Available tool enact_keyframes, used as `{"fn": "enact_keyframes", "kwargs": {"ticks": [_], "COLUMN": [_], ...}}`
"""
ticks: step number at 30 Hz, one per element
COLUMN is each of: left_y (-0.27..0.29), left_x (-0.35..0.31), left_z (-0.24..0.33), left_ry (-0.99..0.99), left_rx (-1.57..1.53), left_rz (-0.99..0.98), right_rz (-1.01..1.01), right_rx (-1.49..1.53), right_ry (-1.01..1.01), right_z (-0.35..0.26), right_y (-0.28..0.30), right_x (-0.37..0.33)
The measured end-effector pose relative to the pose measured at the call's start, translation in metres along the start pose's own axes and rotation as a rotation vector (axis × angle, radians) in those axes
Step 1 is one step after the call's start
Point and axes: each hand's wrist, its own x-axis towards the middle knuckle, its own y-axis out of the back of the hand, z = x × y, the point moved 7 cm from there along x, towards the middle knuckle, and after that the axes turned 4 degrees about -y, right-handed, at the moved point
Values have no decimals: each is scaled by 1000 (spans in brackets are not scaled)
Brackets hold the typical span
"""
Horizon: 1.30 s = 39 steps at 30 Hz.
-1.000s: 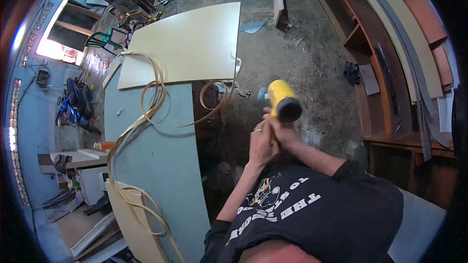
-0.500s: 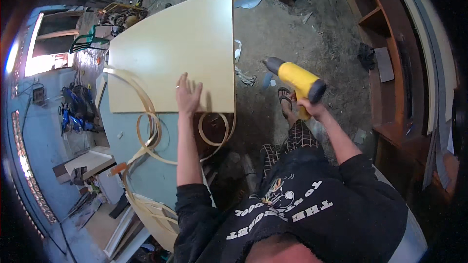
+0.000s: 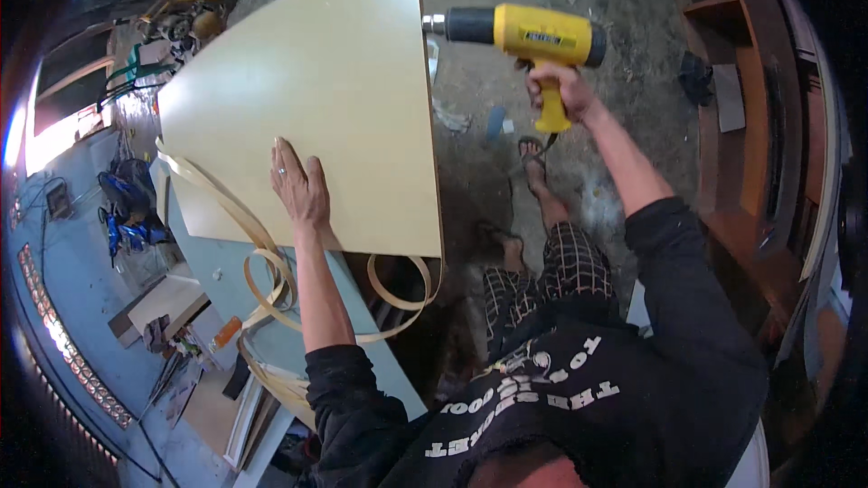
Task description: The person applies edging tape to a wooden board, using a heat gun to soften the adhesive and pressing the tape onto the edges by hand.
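Observation:
A yellow heat gun (image 3: 542, 34) is gripped by its handle in my right hand (image 3: 562, 90). Its metal nozzle points left, at the right edge of a cream board (image 3: 362, 99); whether it touches the edge I cannot tell. My left hand (image 3: 300, 188) lies flat on the board's near part, fingers stretched out. Thin cream edge banding (image 3: 237, 212) curls in loops beside and below the board, and one loop (image 3: 423, 294) hangs at its near right corner. Under the board is a pale blue-green tabletop (image 3: 217, 262).
An orange-handled tool (image 3: 226, 332) lies at the table's left edge. A brown wooden cabinet (image 3: 750, 117) stands along the right. Scraps and a pair of white gloves (image 3: 450, 117) lie on the concrete floor (image 3: 624, 54). Boards and offcuts (image 3: 167, 307) are piled at the left.
The heat gun has swung up and left, its nozzle now at the board's right edge. My left hand has shifted left on the board. The whole view has moved too.

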Motion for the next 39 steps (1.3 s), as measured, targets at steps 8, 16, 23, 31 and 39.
{"fn": "enact_keyframes", "kwargs": {"ticks": [8,16,23,31,39], "left_y": [0,-2,1,3,2], "left_x": [1,0,-1,0,-6], "left_z": [-1,-9,-9,-3,-15], "left_ry": [-32,-52,-60,-37,20], "left_rx": [-26,-66,-49,-59,-40], "left_rz": [57,121,143,144,126], "right_rz": [53,-36,-8,-49,-61], "right_rx": [-99,-150,-112,-79,-87], "right_ry": [-58,-78,-143,-3,-56], "right_z": [71,140,175,134,121], "right_y": [20,-18,-36,-29,-24], "right_x": [-34,-113,-158,-113,-98]}}
